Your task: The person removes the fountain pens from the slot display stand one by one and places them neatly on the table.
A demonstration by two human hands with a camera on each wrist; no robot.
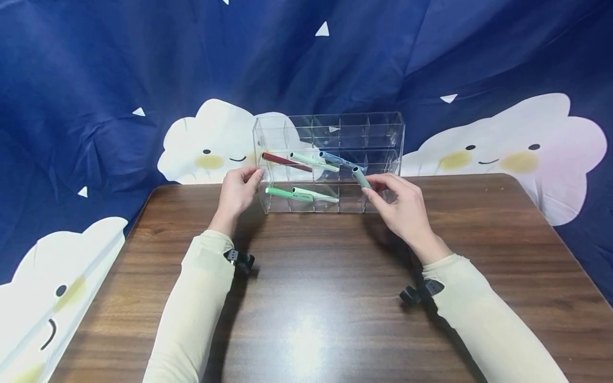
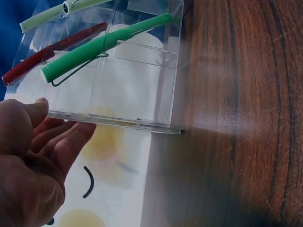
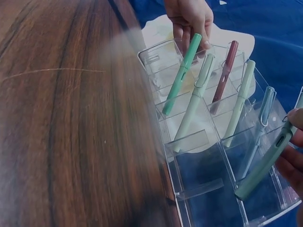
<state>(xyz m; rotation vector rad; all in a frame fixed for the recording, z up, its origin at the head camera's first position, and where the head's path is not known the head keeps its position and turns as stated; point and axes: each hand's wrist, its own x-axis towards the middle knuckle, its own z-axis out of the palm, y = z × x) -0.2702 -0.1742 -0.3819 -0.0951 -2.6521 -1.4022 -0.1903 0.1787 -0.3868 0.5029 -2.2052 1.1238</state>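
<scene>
Pinching the grey-green pen (image 1: 360, 177), the right grip (image 1: 401, 206) holds it before the clear rack (image 1: 339, 141), right of centre, long axis slanting up-left; the left grip (image 1: 238, 190) grasps the rack's left edge.

Head view from above, forward and down; wrist views close, from either side, sharing the clear rack (image 1: 330, 182)

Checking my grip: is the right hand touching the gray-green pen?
Touching. The head view shows the right hand pinching the gray-green pen between thumb and fingers.
</scene>
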